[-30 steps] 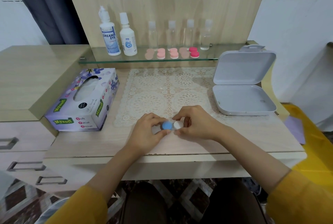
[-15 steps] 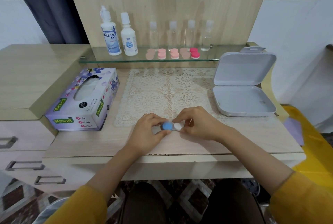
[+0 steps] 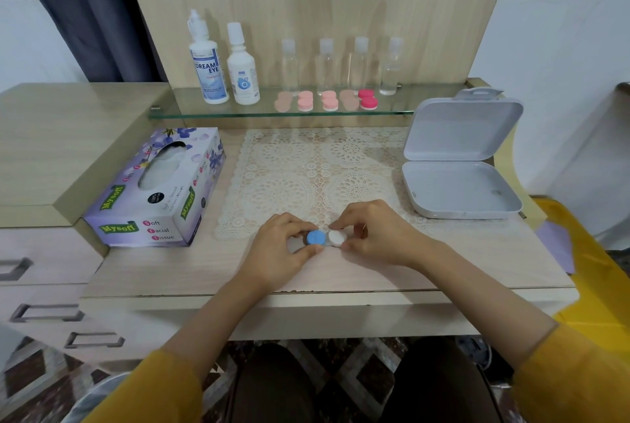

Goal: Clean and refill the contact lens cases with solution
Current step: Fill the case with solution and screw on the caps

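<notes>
Where the glass shelf runs along the far side, your tall bottle at its left end reads DREAM EYE in dark blue capitals. The finer print under that is too small to read. Just right of it, the short bottle bears a round blue mark and small text you cannot make out. Further right stand four clear bottles with pale caps and no labels, and whether they hold liquid cannot be told. In front of them, near the shelf edge, lie the shelf cases, capped in peach, light pink and deep pink.

On the tabletop at the left, the tissue box says Mysoft in yellow on green banners, and its near end reads Soft Facial Tissue. White tissue shows in its top slot. At the right, the box lies with its hinged lid raised. Between the two spreads the lace mat.

The case is at the mat's near edge, in the middle, between your hands. Your left hand has its grip pinched on the blue cap. Your right hand has its grip pinched on the white cap. Both caps are on the case.
</notes>
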A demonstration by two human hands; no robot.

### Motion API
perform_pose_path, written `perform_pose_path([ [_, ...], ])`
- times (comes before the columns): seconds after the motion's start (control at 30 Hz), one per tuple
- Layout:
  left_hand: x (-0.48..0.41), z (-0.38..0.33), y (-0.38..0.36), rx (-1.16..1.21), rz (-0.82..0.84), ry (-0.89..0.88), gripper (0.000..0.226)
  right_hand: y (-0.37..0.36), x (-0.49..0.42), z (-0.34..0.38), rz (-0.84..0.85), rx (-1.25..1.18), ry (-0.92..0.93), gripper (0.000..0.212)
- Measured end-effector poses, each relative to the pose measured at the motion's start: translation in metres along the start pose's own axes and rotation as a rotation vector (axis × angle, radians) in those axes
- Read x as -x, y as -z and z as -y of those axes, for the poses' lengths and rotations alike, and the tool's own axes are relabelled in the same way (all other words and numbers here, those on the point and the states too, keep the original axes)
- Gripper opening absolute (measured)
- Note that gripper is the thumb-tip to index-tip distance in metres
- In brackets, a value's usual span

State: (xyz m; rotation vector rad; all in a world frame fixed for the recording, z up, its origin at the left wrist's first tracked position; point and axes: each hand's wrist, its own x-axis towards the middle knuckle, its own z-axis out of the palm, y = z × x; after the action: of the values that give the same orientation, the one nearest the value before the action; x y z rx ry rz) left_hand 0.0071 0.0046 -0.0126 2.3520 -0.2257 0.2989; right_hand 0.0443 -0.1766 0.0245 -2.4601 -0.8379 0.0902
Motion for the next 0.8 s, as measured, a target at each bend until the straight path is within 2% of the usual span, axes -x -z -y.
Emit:
perform_pose_path([
  [0.13, -0.0003, 0.0003, 0.0002, -0.006, 0.006, 0.004, 0.027, -0.0019, -0.0039, 0.0001, -0.027, 0.045, -0.011, 0.019],
  [0.53, -0.0008, 0.001, 0.0016, -0.01, 0.012, -0.015, 0.028, -0.0098, -0.0046, -0.0024, -0.043, 0.073, 0.024, 0.017],
  [0.67, -0.0001, 0.0008, 0.0015, -0.013, 0.006, -0.026, 0.03, -0.0097, -0.0019, -0.002, -0.054, 0.037, 0.069, 0.029],
  [0.8, -0.0002, 0.0007, 0.0013, -0.024, 0.006, -0.033, 0.032, -0.0069, 0.0, 0.001, -0.038, 0.014, 0.066, 0.024],
])
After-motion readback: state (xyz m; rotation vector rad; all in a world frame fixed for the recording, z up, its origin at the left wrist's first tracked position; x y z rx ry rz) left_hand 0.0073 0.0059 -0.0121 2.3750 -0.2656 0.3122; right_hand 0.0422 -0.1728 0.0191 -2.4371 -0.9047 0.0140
